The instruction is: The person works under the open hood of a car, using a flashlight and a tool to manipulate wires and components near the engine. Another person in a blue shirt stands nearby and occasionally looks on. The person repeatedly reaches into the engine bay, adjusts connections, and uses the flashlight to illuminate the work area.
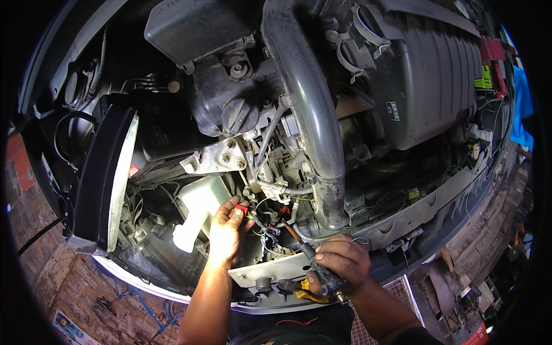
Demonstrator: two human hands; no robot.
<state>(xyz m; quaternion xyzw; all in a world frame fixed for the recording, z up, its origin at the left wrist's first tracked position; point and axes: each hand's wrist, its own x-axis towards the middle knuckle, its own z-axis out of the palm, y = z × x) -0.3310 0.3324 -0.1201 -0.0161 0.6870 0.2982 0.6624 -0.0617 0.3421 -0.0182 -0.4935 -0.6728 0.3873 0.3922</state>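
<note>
My left hand (227, 230) sits low in the engine bay, just right of the fluid reservoir (198, 210), with the headlamp (109, 184) farther left at the bay's edge. My right hand (339, 264) is at the front edge, gripping a tool (313, 261) angled up-left toward the wire bundle (267, 230) between my hands. Behind them the intake pipe (310, 115) runs rearward, with the engine cover (425, 75) to its right.

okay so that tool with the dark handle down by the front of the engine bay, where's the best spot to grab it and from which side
Grip the screwdriver by its thick dark ribbed handle, coming from below, on the person's side, as the right hand does. Its thin shaft points up-left into the tangle of wires, where the left hand pinches a small red piece, so that end is crowded.
</note>
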